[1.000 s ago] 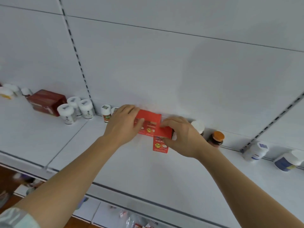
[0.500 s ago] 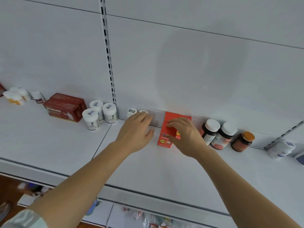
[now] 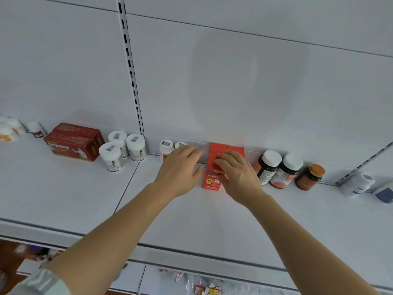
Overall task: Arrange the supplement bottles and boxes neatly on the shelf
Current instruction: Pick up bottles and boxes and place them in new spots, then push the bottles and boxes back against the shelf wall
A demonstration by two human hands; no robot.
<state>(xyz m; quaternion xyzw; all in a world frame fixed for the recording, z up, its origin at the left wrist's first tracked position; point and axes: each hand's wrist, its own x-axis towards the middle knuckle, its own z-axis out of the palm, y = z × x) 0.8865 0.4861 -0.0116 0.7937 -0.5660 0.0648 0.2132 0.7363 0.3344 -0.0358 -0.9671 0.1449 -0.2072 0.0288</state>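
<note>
Two orange-red boxes (image 3: 214, 165) stand side by side at the back of the white shelf (image 3: 85, 201), against the back panel, a little right of the picture's centre. The front of the left box shows a yellow cartoon face and a line of Chinese writing, too small to read. The right hand (image 3: 236, 173) lies over these boxes; its fingers are curled on the top of them and the thumb is against the front face, so it grips them. The left hand (image 3: 180, 167) is at 9 o'clock from the boxes, just beside them, with fingers straight and close together, palm down over the shelf. I cannot tell if it touches anything.

Behind the left hand, two small white-capped bottles (image 3: 166, 146) stand at the back edge, partly hidden. At 3 o'clock from the boxes stand two dark bottles with white caps (image 3: 274, 165) and pink labels, touching each other, then a brown bottle with an orange cap (image 3: 310, 176). Further at 3 o'clock are two white bottles with blue labels (image 3: 357, 184), blurred.

At 9 o'clock, past the slotted upright rail (image 3: 133, 77), three white jars (image 3: 121, 150) stand in a cluster, each with a small sticker on the lid. Beside them lie two dark red boxes (image 3: 72, 141) with gold Chinese characters that I cannot read. At the far left edge are more white bottles (image 3: 10, 128), blurred.
</note>
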